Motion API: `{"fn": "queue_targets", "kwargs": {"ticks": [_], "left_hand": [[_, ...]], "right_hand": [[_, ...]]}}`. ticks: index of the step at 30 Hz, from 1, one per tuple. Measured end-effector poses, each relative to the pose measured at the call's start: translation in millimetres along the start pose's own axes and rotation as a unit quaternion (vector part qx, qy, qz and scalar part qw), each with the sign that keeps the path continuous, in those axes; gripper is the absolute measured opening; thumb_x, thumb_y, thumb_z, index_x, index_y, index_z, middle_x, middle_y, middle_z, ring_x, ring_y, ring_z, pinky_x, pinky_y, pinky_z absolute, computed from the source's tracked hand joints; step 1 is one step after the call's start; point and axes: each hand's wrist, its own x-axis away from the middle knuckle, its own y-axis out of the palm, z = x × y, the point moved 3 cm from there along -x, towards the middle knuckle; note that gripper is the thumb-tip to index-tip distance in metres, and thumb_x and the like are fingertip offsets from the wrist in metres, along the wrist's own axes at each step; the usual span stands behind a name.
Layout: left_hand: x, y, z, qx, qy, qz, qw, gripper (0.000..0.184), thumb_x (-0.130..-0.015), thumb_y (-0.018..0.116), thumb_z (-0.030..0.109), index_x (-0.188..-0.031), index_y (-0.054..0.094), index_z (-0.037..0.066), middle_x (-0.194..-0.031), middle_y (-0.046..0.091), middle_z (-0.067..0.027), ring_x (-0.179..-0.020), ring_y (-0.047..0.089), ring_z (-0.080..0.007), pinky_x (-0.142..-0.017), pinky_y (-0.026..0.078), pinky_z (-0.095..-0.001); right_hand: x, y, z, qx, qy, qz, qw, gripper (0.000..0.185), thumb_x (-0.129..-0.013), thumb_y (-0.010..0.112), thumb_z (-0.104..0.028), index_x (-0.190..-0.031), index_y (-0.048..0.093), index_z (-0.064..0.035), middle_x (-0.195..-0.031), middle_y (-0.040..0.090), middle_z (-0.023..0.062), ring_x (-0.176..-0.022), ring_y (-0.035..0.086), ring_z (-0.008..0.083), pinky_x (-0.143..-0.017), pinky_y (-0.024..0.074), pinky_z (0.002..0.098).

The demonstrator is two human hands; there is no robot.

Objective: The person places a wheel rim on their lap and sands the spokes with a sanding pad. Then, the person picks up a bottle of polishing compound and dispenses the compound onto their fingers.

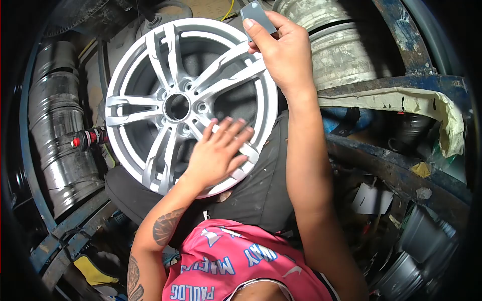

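Note:
A silver wheel rim with paired spokes and a round centre hole rests on the person's lap, face up. My left hand, on the tattooed arm, lies with spread fingers over the rim's lower right spokes. Up at the rim's upper right edge, my right hand pinches a small flat grey piece between thumb and fingers. That piece overlaps the rim's outer edge in view; whether it touches the rim cannot be made out.
Stacked metal rims stand at the left, and more dusty rims at the upper right. A blue metal frame with pale tape crosses the right side. A red and black tool sits left of the wheel.

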Motion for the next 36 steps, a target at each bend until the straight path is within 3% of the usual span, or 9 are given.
{"fn": "queue_targets", "kwargs": {"ticks": [3, 9, 15, 20, 24, 26, 27, 28, 36], "left_hand": [[18, 5, -31, -0.022, -0.132, 0.041, 0.990, 0.093, -0.102, 0.056, 0.061, -0.169, 0.027, 0.004, -0.174, 0.025, -0.0241, -0.162, 0.024, -0.0407, -0.129, 0.012, -0.0631], [-3, 1, -55, -0.039, -0.183, 0.056, 0.981, 0.093, -0.103, 0.053, 0.061, -0.168, 0.026, 0.000, -0.175, 0.027, -0.0216, -0.163, 0.018, -0.0438, -0.128, 0.006, -0.0671], [-46, 1, -41, 0.000, -0.207, 0.096, 0.974, 0.079, -0.106, 0.054, 0.053, -0.170, 0.031, 0.013, -0.177, 0.025, -0.0149, -0.164, 0.014, -0.0449, -0.126, 0.006, -0.0701], [-41, -10, -47, -0.076, -0.216, 0.155, 0.961, 0.065, -0.103, 0.059, 0.054, -0.163, 0.047, 0.031, -0.174, 0.027, -0.0193, -0.157, 0.026, -0.0498, -0.124, 0.015, -0.0711], [-9, -25, -98, -0.102, -0.280, 0.143, 0.944, 0.067, -0.102, 0.061, 0.054, -0.163, 0.046, 0.031, -0.176, 0.022, -0.0214, -0.160, 0.024, -0.0466, -0.125, 0.016, -0.0700], [12, -25, -140, -0.113, -0.319, 0.200, 0.919, 0.073, -0.104, 0.058, 0.055, -0.167, 0.039, 0.026, -0.177, 0.019, -0.0229, -0.162, 0.022, -0.0447, -0.126, 0.017, -0.0680], [17, -31, -154, -0.116, -0.341, 0.222, 0.906, 0.073, -0.104, 0.056, 0.055, -0.168, 0.037, 0.024, -0.176, 0.023, -0.0223, -0.161, 0.025, -0.0425, -0.126, 0.019, -0.0673], [19, -35, -166, -0.129, -0.349, 0.215, 0.903, 0.072, -0.105, 0.055, 0.052, -0.169, 0.035, 0.025, -0.175, 0.025, -0.0197, -0.161, 0.027, -0.0407, -0.126, 0.020, -0.0665], [13, -36, -182, -0.175, -0.374, 0.263, 0.872, 0.032, -0.096, 0.063, 0.037, -0.113, 0.079, 0.015, -0.131, 0.069, -0.0076, -0.143, 0.050, -0.0331, -0.110, 0.040, -0.0592]], "right_hand": [[3, -5, -6, -0.005, -0.009, 0.023, 1.000, 0.027, -0.098, 0.079, -0.020, -0.111, 0.076, 0.0027, -0.087, 0.075, 0.0024, -0.070, 0.067, 0.0077, -0.066, 0.0550, 0.0242], [3, 1, -5, -0.022, 0.000, -0.008, 1.000, 0.029, -0.098, 0.079, -0.021, -0.115, 0.076, 0.0020, -0.087, 0.074, 0.0019, -0.070, 0.067, 0.0072, -0.067, 0.0553, 0.0240], [-2, 0, -1, 0.043, -0.010, -0.002, 0.999, 0.022, -0.098, 0.073, -0.023, -0.098, 0.078, -0.0012, -0.067, 0.070, 0.0013, -0.061, 0.063, 0.0049, -0.058, 0.0478, 0.0246], [1, 9, 5, 0.102, 0.066, -0.110, 0.987, 0.023, -0.099, 0.077, -0.017, -0.112, 0.069, 0.0005, -0.087, 0.076, 0.0035, -0.072, 0.066, 0.0062, -0.066, 0.0540, 0.0231], [10, 14, 11, 0.296, 0.005, -0.136, 0.945, 0.033, -0.085, 0.079, -0.030, -0.093, 0.067, 0.0003, -0.067, 0.064, 0.0179, -0.065, 0.066, 0.0361, -0.067, 0.0525, 0.0445], [14, 14, -1, 0.325, 0.000, -0.153, 0.933, 0.032, -0.084, 0.078, -0.028, -0.088, 0.063, 0.0002, -0.067, 0.063, 0.0188, -0.065, 0.065, 0.0370, -0.066, 0.0518, 0.0449], [17, 15, -7, 0.339, -0.003, -0.160, 0.927, 0.032, -0.084, 0.078, -0.027, -0.085, 0.062, 0.0002, -0.067, 0.063, 0.0192, -0.065, 0.065, 0.0374, -0.066, 0.0514, 0.0450], [21, 14, -10, 0.336, 0.013, -0.137, 0.932, 0.029, -0.086, 0.080, -0.023, -0.088, 0.060, -0.0024, -0.065, 0.054, 0.0107, -0.058, 0.050, 0.0187, -0.059, 0.0431, 0.0376], [71, 36, 23, 0.468, -0.078, -0.150, 0.867, 0.020, -0.093, 0.076, -0.017, -0.112, 0.077, -0.0105, -0.099, 0.074, 0.0148, -0.095, 0.072, 0.0386, -0.084, 0.0571, 0.0474]]}}
